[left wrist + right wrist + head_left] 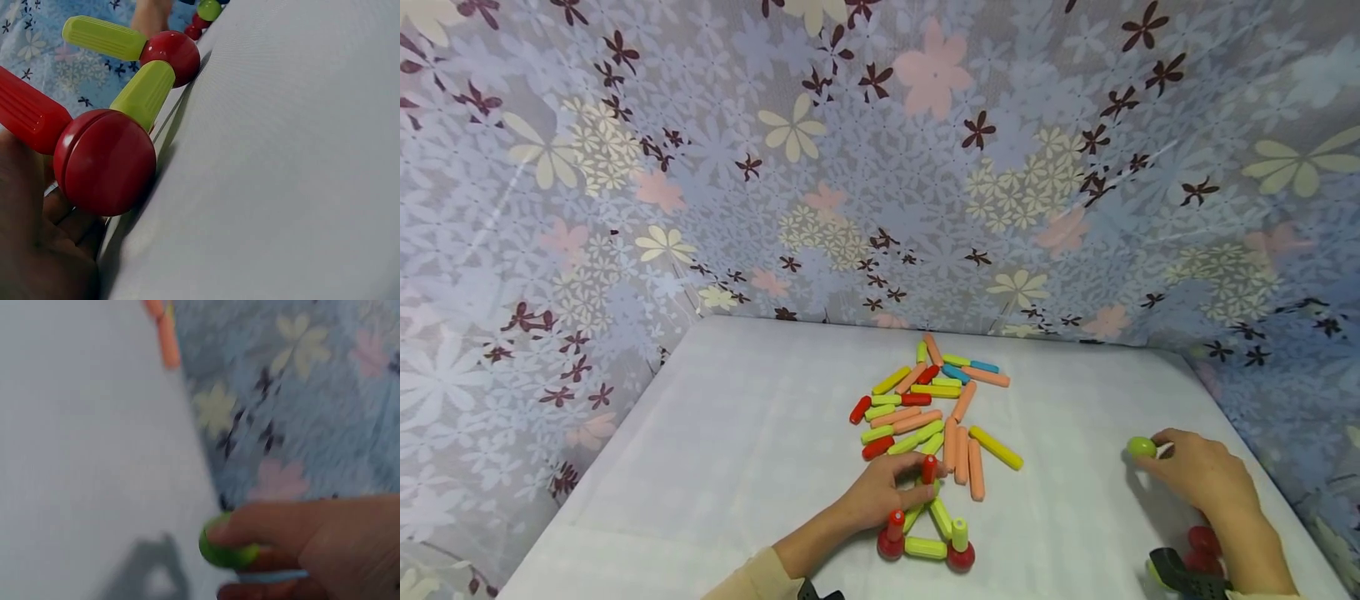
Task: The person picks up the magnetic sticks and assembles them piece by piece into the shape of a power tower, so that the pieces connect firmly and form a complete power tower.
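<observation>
My right hand (pixel 1206 475) pinches a green ball (pixel 1142 447) between thumb and fingers, raised over the right side of the table; its shadow falls below. My left hand (pixel 880 493) curls its thumb and fingers round the far corner of a small triangular frame, where a red stick (pixel 929 469) stands upright. Green sticks (pixel 925 547) form the frame's sides. At its near corners are two red balls (pixel 106 162), one bearing an upright red stick (pixel 896 525), the other an upright green stick (pixel 959 533). The far corner's base is hidden by my left hand.
Loose orange, green, red, yellow and blue sticks (pixel 961 454) lie in a pile beyond the frame. More red balls (pixel 1204 540) sit by my right forearm, partly covered. A white cloth (pixel 737 433) covers the table; flowered fabric (pixel 850 167) hangs behind and at the sides.
</observation>
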The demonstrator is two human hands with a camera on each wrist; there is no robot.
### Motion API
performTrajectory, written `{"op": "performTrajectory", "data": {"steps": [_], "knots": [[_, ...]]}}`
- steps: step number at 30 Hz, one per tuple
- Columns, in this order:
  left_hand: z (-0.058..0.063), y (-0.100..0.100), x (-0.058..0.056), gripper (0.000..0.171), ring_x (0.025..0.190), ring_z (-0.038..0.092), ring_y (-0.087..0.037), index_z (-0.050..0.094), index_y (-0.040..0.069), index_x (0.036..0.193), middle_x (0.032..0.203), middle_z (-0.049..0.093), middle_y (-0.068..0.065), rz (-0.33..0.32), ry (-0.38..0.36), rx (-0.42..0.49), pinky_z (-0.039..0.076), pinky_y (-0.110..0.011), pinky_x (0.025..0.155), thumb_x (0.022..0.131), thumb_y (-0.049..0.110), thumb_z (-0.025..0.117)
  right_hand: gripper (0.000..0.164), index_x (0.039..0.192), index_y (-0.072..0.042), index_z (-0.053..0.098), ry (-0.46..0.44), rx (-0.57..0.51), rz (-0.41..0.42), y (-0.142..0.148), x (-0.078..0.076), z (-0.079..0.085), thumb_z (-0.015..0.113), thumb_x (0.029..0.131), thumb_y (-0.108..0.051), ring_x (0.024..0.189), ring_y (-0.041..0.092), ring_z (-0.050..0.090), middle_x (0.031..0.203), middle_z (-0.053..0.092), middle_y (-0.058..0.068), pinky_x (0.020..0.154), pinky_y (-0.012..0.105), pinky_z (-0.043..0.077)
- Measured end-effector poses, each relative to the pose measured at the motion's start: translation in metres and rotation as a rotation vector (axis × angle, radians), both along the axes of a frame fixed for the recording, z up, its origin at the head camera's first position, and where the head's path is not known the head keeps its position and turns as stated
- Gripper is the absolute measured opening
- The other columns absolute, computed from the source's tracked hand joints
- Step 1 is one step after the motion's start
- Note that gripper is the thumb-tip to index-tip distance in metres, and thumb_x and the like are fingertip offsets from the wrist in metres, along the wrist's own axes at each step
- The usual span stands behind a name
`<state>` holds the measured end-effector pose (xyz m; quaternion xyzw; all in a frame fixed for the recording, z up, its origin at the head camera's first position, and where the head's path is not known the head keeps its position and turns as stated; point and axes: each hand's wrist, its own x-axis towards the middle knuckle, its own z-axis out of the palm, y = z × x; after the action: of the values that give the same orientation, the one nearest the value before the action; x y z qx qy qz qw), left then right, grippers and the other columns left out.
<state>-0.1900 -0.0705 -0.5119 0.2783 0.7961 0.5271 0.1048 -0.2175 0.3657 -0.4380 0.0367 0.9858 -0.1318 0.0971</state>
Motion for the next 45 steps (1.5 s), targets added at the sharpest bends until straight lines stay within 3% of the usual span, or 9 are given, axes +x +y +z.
{"op": "performTrajectory", "data": {"steps": [7,12,19,25,29,33,37,40,45], "knots": [[0.004,-0.002,0.0,0.032,0.117,0.051,-0.005,0.063,0.025,0.124,0.116,0.063,0.017,0.008,0.007,0.002,0.037,-0.037,0.103,0.096,0.038,0.058,0.064,0.121,-0.007,0.063,0.269,-0.232,0.235,-0.079,0.02,0.034,0.064,0.084,-0.059,0.077,0.018,0.063,0.092,0.067,0.001,0.061,0.037,0.05],[0.004,-0.002,-0.002,0.031,0.116,0.051,-0.004,0.063,0.027,0.124,0.116,0.063,0.017,0.005,0.001,-0.004,0.037,-0.038,0.103,0.096,0.039,0.058,0.053,0.118,-0.017,0.066,0.332,-0.344,0.352,-0.145,0.033,0.047,0.066,0.084,-0.056,0.071,0.008,0.057,0.086,0.064,-0.01,0.061,0.031,0.047],[0.001,-0.002,-0.004,0.031,0.116,0.052,-0.005,0.063,0.029,0.122,0.116,0.062,0.017,0.021,0.044,-0.008,0.037,-0.038,0.103,0.095,0.042,0.058,0.039,0.115,-0.025,0.067,0.367,-0.409,0.521,-0.205,0.039,0.032,0.073,0.083,-0.045,0.067,0.0,0.054,0.081,0.06,-0.02,0.059,0.025,0.047],[-0.001,-0.002,-0.003,0.027,0.109,0.054,-0.007,0.064,0.028,0.118,0.114,0.061,0.013,0.016,0.09,-0.012,0.041,-0.035,0.099,0.095,0.041,0.059,0.04,0.117,-0.022,0.067,0.359,-0.361,0.556,-0.222,0.039,0.015,0.073,0.083,-0.044,0.062,-0.003,0.051,0.074,0.055,-0.023,0.053,0.022,0.044],[0.0,-0.002,-0.002,0.029,0.114,0.052,-0.006,0.064,0.027,0.119,0.116,0.061,0.014,0.013,0.061,-0.007,0.039,-0.036,0.101,0.094,0.041,0.059,0.044,0.12,-0.023,0.065,0.345,-0.356,0.524,-0.213,0.038,0.016,0.071,0.084,-0.046,0.063,-0.002,0.052,0.075,0.057,-0.021,0.054,0.023,0.044],[0.0,-0.001,-0.002,0.032,0.116,0.052,-0.007,0.064,0.022,0.122,0.118,0.063,0.011,-0.006,0.043,0.012,0.038,-0.036,0.102,0.095,0.038,0.06,0.039,0.118,-0.021,0.067,0.359,-0.327,0.426,-0.185,0.027,0.024,0.07,0.086,-0.043,0.066,0.003,0.054,0.081,0.061,-0.015,0.056,0.027,0.045],[0.0,-0.002,-0.002,0.033,0.116,0.052,-0.007,0.064,0.019,0.124,0.118,0.064,0.009,-0.023,0.033,0.03,0.039,-0.034,0.102,0.095,0.036,0.06,0.038,0.118,-0.012,0.067,0.424,-0.269,0.317,-0.136,0.008,0.028,0.069,0.089,-0.037,0.073,0.015,0.06,0.091,0.067,-0.001,0.06,0.036,0.048],[-0.002,-0.002,-0.002,0.032,0.116,0.052,-0.006,0.064,0.02,0.123,0.118,0.064,0.011,-0.021,0.027,0.025,0.039,-0.033,0.101,0.095,0.036,0.059,0.046,0.12,-0.005,0.065,0.438,-0.211,0.235,-0.091,-0.004,0.024,0.066,0.09,-0.04,0.084,0.029,0.062,0.105,0.065,0.014,0.065,0.046,0.048],[-0.002,0.0,0.0,0.03,0.115,0.052,-0.006,0.065,0.023,0.121,0.116,0.063,0.014,-0.012,0.016,0.011,0.038,-0.035,0.102,0.095,0.037,0.059,0.055,0.123,0.004,0.058,0.33,-0.085,0.09,-0.019,-0.018,0.007,0.067,0.089,-0.038,0.099,0.051,0.05,0.12,0.05,0.034,0.072,0.06,0.041]]}}
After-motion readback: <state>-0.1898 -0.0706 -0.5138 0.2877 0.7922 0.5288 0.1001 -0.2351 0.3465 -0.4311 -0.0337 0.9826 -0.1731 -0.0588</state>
